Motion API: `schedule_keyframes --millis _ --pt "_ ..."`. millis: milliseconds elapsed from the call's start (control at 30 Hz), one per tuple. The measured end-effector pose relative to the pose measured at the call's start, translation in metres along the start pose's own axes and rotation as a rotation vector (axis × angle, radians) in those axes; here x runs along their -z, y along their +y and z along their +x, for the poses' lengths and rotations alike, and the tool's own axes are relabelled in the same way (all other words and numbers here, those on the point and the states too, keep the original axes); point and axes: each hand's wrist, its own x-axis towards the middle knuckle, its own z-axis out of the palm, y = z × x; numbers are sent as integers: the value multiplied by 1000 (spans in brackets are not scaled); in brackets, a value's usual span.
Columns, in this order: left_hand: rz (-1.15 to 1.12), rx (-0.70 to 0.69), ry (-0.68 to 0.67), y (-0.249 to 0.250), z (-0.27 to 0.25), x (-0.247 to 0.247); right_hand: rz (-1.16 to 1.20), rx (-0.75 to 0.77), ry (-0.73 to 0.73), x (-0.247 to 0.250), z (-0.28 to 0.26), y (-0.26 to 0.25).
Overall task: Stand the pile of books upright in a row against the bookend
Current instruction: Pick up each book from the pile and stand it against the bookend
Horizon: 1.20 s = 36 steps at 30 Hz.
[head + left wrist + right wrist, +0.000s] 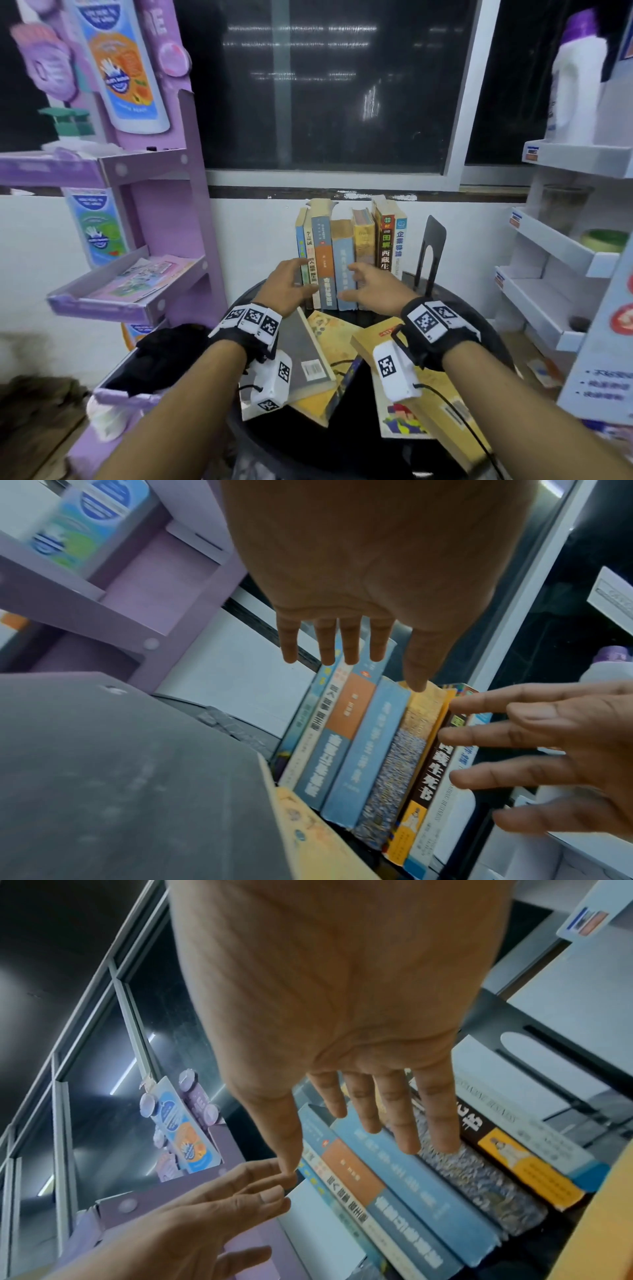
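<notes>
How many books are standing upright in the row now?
7. From the row's left end toward the black bookend: thin blue book, white book, orange-and-blue book, light blue book, yellow book, dark brown book, white-and-blue book. Thinner ones may be hidden between.

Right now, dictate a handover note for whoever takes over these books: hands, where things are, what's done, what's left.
Left hand: open, fingers straight, at the left end of the standing row; touching or not, I cannot tell.
Right hand: open, spread in front of the pale blue book, holding nothing.
Done: seven books stand spines out on the round black table; the black bookend stands beside the white book at the row's right end.
Left: several books lie flat nearer the body, among them a grey-covered book and a yellow book. Stand them and add them to the row's left end.
</notes>
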Motion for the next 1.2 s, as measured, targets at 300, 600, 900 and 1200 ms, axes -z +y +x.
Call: schedule_keyframes --millis 300,600,900,1200 --pt "-84 380 23 -67 -27 26 5 -43 -106 -51 16 -32" --pt "-309 671 -29 -109 -42 23 -75 -131 -222 -91 31 -43" --pt "-547 796 -73 -115 -40 30 -77 -174 -189 -107 39 -41" --pt "-593 798 -88 -117 -45 23 -84 -236 -143 -116 38 -34"
